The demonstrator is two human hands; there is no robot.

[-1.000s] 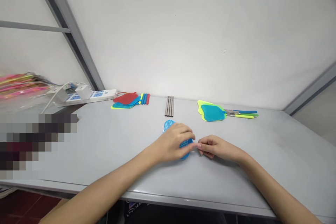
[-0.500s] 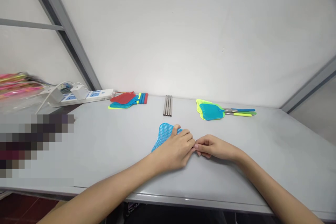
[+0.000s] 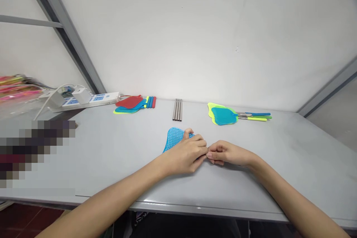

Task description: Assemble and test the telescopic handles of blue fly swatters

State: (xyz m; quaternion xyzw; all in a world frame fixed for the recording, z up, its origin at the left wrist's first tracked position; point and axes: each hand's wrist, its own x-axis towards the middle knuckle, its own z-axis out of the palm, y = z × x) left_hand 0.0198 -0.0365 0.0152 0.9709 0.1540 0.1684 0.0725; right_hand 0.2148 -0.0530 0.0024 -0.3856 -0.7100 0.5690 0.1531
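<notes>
Blue swatter head is lying just below the middle of the frame on the gray table, its wide, holed end showing at the upper left of the left hand and the rest disappearing beneath it. The left hand's fingers are gripping it, one finger bending apart over the upper edge and the others bunching toward the right; their tips are hiding whatever they are pinching. The right hand is meeting them there, its thumb and forefinger pressing together; whether anything is sitting between them, I cannot tell. Its other fingers are curling inward. Above the hands, four metal tubes are lying side by side near the center of the frame. Left of them, a stack of swatter heads, red on top, is resting beside short handles in yellow, blue and red. Right of center, a pile of swatters is lying with heads pointing left and grips pointing right. Farther out at the left, a white power strip is holding plugs. A white wall is filling the upper frame.
</notes>
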